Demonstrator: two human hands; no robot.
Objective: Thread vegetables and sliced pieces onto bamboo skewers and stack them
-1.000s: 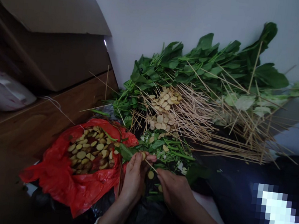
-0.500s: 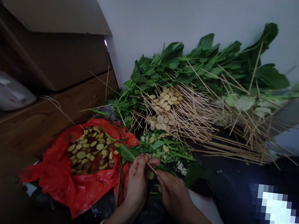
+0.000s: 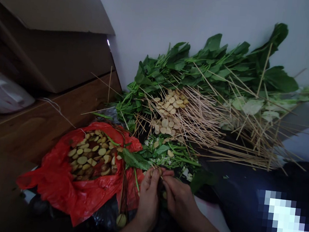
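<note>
My left hand (image 3: 148, 199) is closed, pinching a potato slice (image 3: 153, 171) between thumb and fingers. Close against it, my right hand (image 3: 179, 199) is closed on a thin wooden skewer (image 3: 161, 177), whose end reaches the slice; the fingers hide much of both. Left of the hands, an open red plastic bag (image 3: 59, 191) holds many cut potato pieces (image 3: 82, 160). Just beyond the fingertips lie chopped greens (image 3: 164, 150) and a long green leaf (image 3: 134, 159). Skewered potato slices (image 3: 172, 103) sit behind them.
Many bare skewer ends (image 3: 201, 117) spread rightward from the pile. Leafy green stalks (image 3: 188, 66) lean along the white wall (image 3: 160, 16). Pale cabbage leaves (image 3: 253, 106) lie at right. A cardboard box (image 3: 52, 52) and a whitish container (image 3: 3, 91) stand at left.
My left hand has shifted right, closer to my right hand. Less of the skewer shows between them. A potato slice and thin sticks show more plainly beside my left wrist.
</note>
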